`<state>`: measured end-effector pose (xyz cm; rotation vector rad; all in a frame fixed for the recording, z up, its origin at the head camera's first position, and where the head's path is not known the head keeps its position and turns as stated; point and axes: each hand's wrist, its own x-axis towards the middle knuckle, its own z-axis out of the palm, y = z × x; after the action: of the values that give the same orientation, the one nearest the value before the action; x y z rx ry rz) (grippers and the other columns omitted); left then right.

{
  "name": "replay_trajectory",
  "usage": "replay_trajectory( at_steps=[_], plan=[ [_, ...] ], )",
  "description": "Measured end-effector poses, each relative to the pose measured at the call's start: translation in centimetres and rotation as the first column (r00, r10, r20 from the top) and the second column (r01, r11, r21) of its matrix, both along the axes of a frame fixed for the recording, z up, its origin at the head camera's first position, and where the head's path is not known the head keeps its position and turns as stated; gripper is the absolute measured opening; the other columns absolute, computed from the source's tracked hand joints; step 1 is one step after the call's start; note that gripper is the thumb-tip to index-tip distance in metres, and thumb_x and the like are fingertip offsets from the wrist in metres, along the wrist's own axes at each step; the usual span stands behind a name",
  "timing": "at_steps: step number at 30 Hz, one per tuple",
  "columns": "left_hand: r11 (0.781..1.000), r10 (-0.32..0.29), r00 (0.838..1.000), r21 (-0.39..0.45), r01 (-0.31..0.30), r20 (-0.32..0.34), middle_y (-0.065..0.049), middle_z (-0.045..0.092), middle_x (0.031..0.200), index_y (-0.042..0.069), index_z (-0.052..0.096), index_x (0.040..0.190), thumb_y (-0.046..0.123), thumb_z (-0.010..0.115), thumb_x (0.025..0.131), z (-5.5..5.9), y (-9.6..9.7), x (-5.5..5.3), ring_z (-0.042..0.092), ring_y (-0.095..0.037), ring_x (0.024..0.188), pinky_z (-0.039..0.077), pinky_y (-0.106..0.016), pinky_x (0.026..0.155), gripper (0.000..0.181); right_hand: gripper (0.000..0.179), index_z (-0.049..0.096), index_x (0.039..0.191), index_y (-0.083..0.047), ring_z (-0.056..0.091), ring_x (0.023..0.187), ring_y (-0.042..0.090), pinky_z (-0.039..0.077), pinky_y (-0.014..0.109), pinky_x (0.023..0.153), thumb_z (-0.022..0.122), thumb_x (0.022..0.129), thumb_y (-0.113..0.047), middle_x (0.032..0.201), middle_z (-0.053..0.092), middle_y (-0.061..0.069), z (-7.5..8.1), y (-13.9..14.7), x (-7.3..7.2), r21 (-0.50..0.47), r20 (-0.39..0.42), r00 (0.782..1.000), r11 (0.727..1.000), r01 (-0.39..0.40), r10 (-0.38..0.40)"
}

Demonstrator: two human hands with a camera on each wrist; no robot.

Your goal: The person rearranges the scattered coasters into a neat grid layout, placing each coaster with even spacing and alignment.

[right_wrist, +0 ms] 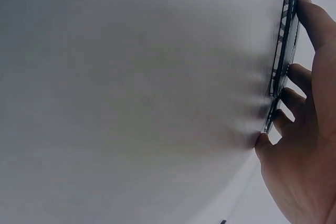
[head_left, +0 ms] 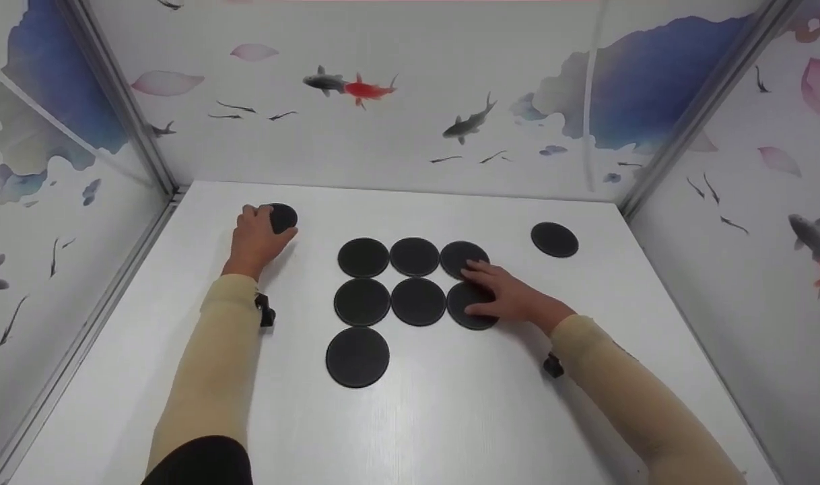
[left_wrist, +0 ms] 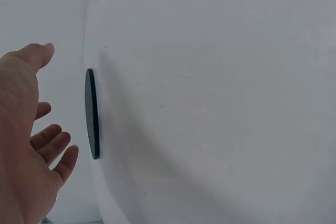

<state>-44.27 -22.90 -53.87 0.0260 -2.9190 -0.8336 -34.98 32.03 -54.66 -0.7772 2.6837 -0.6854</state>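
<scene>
Several round black coasters lie on a white table. My left hand (head_left: 256,236) hovers at a lone coaster (head_left: 284,218) near the far left. In the left wrist view that coaster (left_wrist: 92,114) lies flat, apart from my left hand (left_wrist: 31,135), whose thumb and fingers are spread and loosely bent. The fingertips of my right hand (head_left: 504,289) rest on the right end of a coaster group, over the back-right coaster (head_left: 458,256) and the coaster (head_left: 467,311) in front of it. In the right wrist view my right hand (right_wrist: 304,103) touches the coasters' edge (right_wrist: 280,51).
Two touching rows of coasters fill the middle, with a single coaster (head_left: 357,357) below their left end. Another coaster (head_left: 555,240) lies alone at the far right. Printed panels (head_left: 396,135) wall the white table (head_left: 443,404) at the back and sides.
</scene>
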Motion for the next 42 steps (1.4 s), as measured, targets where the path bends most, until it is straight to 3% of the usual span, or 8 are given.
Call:
replay_trajectory(
  at_steps=[5,12,20,27,30,37,39,42],
  plan=[
    [0.999,0.042,0.999,-0.032,-0.042,0.015,-0.042,0.028,0.163,-0.012,0.031,0.165,0.05,0.074,0.102,-1.1,-0.9,-1.3,0.033,-0.058,0.151,0.032,-0.07,0.124,0.098,0.09,0.041,0.172,-0.015,0.015,0.169,0.039,0.021,0.059,0.133,0.081,0.1,-0.053,0.183,0.021,0.008,0.2,0.0,0.1,0.005,0.012,1.0,1.0,0.0,0.0],
    [0.999,0.05,0.995,-0.004,-0.049,0.088,-0.043,0.019,0.169,-0.012,0.02,0.169,0.06,0.074,0.098,-1.3,-0.7,-2.1,0.025,-0.06,0.157,0.027,-0.069,0.128,0.115,0.09,0.04,0.173,-0.015,0.015,0.169,0.04,0.02,0.061,0.133,0.079,0.101,-0.054,0.184,0.02,0.009,0.2,0.2,0.3,-0.007,0.007,1.0,1.0,0.007,-0.007],
    [0.999,0.053,0.996,-0.011,-0.053,0.074,-0.045,0.018,0.17,-0.015,0.024,0.167,0.055,0.072,0.101,-2.7,-0.6,-2.4,0.024,-0.06,0.158,0.027,-0.066,0.129,0.108,0.091,0.039,0.173,-0.017,0.014,0.169,0.038,0.02,0.059,0.133,0.078,0.102,-0.056,0.184,0.019,0.006,0.1,0.1,0.4,0.004,0.01,1.0,1.0,0.011,-0.011],
    [0.998,0.058,0.997,0.002,-0.059,0.042,-0.042,0.031,0.166,-0.014,0.037,0.163,0.05,0.068,0.104,-3.3,-1.2,-3.2,0.031,-0.057,0.155,0.031,-0.066,0.127,0.092,0.091,0.039,0.174,-0.018,0.014,0.169,0.037,0.02,0.06,0.133,0.077,0.101,-0.058,0.184,0.02,0.006,-0.1,0.4,0.1,0.006,0.001,1.0,1.0,0.008,-0.008],
    [0.998,0.061,0.998,-0.002,-0.061,0.022,-0.04,0.037,0.162,-0.013,0.042,0.161,0.05,0.068,0.105,-2.7,-0.9,-2.1,0.035,-0.056,0.152,0.035,-0.065,0.125,0.089,0.091,0.039,0.173,-0.017,0.014,0.169,0.038,0.02,0.061,0.133,0.077,0.101,-0.058,0.184,0.02,0.007,-0.2,0.3,0.0,0.007,-0.005,1.0,1.0,0.002,-0.002],
    [0.998,0.051,0.997,-0.018,-0.052,-0.065,-0.045,0.051,0.138,-0.021,0.056,0.145,0.04,0.073,0.101,1.9,1.4,2.4,0.045,-0.059,0.134,0.042,-0.068,0.116,0.077,0.091,0.039,0.174,-0.017,0.013,0.169,0.037,0.02,0.061,0.133,0.077,0.102,-0.058,0.184,0.019,0.006,0.1,0.2,0.2,0.004,0.015,1.0,1.0,0.015,-0.015],
    [0.998,0.056,0.996,-0.023,-0.057,-0.067,-0.046,0.051,0.136,-0.022,0.058,0.142,0.038,0.074,0.099,2.3,1.6,2.7,0.046,-0.059,0.132,0.042,-0.069,0.115,0.076,0.091,0.038,0.174,-0.018,0.013,0.17,0.036,0.02,0.059,0.133,0.077,0.102,-0.057,0.184,0.018,0.005,0.2,0.2,0.2,0.01,0.019,1.0,1.0,0.018,-0.019],
    [0.997,0.062,0.996,-0.043,-0.064,-0.06,-0.046,0.051,0.134,-0.021,0.059,0.14,0.038,0.075,0.095,2.0,1.5,2.4,0.045,-0.06,0.13,0.042,-0.071,0.113,0.075,0.091,0.038,0.174,-0.017,0.013,0.169,0.038,0.02,0.06,0.133,0.078,0.102,-0.056,0.184,0.018,0.005,0.2,0.2,0.2,0.003,0.027,0.999,1.0,0.02,-0.02]
  ],
)
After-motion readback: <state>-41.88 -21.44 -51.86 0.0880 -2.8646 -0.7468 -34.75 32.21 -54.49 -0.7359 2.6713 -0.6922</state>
